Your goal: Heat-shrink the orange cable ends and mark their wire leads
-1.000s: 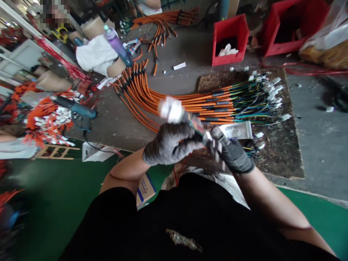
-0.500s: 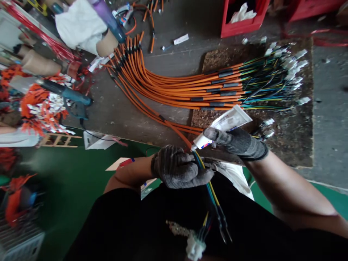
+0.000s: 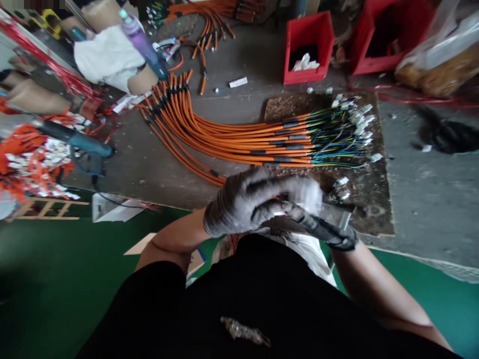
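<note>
Where two gloved hands meet over the near edge of the tabletop (image 3: 419,199), the left hand (image 3: 239,204) has its fingers curled, seemingly clamped on an orange cable (image 3: 205,174) that runs in from the left, probably to steady its end. The right hand (image 3: 329,232) appears wrapped about a white tube (image 3: 339,215), whose flat end sticks out to the right; this likely turns the tip toward the cable, though the fingers hide it. A white piece (image 3: 309,193) between the hands is too blurred to tell which grip bears it. Farther off, a bundle of orange cables (image 3: 232,142) lies side by side with its white connectors (image 3: 361,122) all at the right, apparently to keep the ends sorted; a worn board (image 3: 374,199) beneath them perhaps shields the surface. On the far side, a red bin (image 3: 305,76) holds a crumpled white scrap (image 3: 306,63) against a dark interior, while the second red bin (image 3: 381,65), to its right, is too dark inside to read. At the far right a clear plastic bag (image 3: 445,62) holds something brownish yellow; at the far left a purple bottle (image 3: 144,42), its contents unclear, rests just beside a white cloth (image 3: 108,62).
</note>
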### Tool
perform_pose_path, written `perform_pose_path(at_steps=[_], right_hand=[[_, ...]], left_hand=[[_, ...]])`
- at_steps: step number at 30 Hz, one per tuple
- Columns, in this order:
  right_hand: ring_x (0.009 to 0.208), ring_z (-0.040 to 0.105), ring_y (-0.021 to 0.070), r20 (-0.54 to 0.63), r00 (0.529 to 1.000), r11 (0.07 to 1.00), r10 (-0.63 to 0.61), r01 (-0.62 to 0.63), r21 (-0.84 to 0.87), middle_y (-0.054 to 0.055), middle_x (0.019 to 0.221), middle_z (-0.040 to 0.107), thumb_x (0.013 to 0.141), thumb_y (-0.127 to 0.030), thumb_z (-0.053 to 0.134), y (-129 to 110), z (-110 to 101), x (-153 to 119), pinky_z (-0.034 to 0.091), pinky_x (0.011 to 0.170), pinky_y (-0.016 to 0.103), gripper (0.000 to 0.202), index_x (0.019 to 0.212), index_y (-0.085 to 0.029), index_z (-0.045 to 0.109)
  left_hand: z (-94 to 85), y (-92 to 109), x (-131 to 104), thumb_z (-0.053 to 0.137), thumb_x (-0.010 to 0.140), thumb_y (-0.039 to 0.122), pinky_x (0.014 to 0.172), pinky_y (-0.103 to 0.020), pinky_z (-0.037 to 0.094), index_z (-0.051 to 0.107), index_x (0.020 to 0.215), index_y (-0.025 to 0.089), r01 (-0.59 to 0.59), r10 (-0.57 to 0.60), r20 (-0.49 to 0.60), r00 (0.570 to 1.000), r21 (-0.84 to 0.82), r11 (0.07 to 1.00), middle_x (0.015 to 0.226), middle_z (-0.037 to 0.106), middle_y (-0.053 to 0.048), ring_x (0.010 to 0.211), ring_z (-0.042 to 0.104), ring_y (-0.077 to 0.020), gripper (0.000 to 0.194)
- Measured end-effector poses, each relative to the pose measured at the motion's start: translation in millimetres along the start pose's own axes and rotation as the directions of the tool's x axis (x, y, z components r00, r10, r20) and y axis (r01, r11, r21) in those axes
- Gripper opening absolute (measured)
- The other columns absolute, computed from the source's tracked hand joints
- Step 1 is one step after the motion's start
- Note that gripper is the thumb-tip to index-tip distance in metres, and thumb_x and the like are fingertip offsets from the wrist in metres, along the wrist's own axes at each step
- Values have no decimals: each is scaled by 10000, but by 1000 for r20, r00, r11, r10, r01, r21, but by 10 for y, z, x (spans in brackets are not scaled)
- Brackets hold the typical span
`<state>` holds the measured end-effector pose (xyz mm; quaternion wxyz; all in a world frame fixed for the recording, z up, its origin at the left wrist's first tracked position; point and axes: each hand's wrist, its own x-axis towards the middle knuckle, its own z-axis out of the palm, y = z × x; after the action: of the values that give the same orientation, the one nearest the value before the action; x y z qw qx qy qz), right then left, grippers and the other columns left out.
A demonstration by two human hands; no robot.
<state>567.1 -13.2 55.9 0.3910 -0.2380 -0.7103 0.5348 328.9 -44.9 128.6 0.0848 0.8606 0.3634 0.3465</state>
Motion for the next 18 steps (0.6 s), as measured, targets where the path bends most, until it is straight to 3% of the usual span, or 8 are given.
perform_pose_path(at_steps=[3, 5, 7, 10, 12, 15, 18], right_hand=[[995, 787, 257, -195, 976, 988, 101, -75, 133, 26, 896, 811, 934, -606, 738, -74, 48, -85, 664, 968, 441, 282, 980, -341, 821], [964, 780, 227, -406, 895, 962, 183, -78, 263, 5, 876, 787, 955, -665, 684, -96, 81, -57, 660, 974, 420, 328, 963, -356, 797], [885, 753, 193, -521, 816, 922, 250, -36, 386, -21, 775, 721, 967, -699, 637, -99, 82, 25, 660, 929, 382, 362, 910, -367, 769], [698, 628, 190, -557, 779, 824, 287, 95, 558, -39, 526, 417, 951, -693, 642, -89, 39, 159, 629, 781, 334, 408, 747, -344, 697], [654, 536, 209, -582, 759, 759, 293, 186, 624, -33, 506, 212, 971, -648, 618, -80, 22, 209, 580, 727, 329, 457, 652, -322, 612], [660, 465, 227, -608, 733, 742, 305, 218, 634, -17, 559, 149, 992, -614, 562, -73, 48, 210, 527, 708, 342, 524, 585, -291, 496], [666, 446, 232, -627, 706, 744, 330, 214, 633, -4, 572, 205, 965, -620, 575, -84, 113, 151, 502, 692, 355, 554, 558, -273, 434]], left_hand=[[-12, -319, 208, 592, 1031, 644, 1017, -372, 603, 542, 1573, 253, 47, -42, 61, 997, -88, 995, 1325, 734, -110, 1152, 732, -237, 670], [-36, -665, 109, 648, 958, 730, 1087, -413, 577, 491, 1609, 225, 100, -95, 178, 979, -24, 995, 1418, 693, -138, 1253, 698, -278, 839], [-80, -1074, -154, 755, 856, 757, 1165, -483, 526, 550, 1553, 191, 176, -223, 268, 937, 188, 966, 1476, 658, -172, 1347, 644, -344, 921], [-161, -1656, -657, 800, 865, 633, 1106, -541, 541, 683, 1336, 135, 315, -508, 295, 809, 512, 799, 1323, 732, -199, 1236, 686, -379, 695], [-176, -1921, -913, 721, 943, 569, 1058, -529, 549, 724, 1100, 142, 365, -543, 189, 818, 558, 745, 1126, 777, -165, 1103, 715, -342, 455], [-55, -2018, -1015, 619, 1021, 531, 991, -434, 562, 655, 863, 190, 359, -482, 145, 864, 493, 792, 870, 747, -78, 940, 709, -254, 377], [236, -1733, -780, 622, 1032, 495, 886, -373, 583, 669, 859, 204, 344, -447, 209, 870, 392, 853, 839, 744, -83, 870, 724, -238, 342]])
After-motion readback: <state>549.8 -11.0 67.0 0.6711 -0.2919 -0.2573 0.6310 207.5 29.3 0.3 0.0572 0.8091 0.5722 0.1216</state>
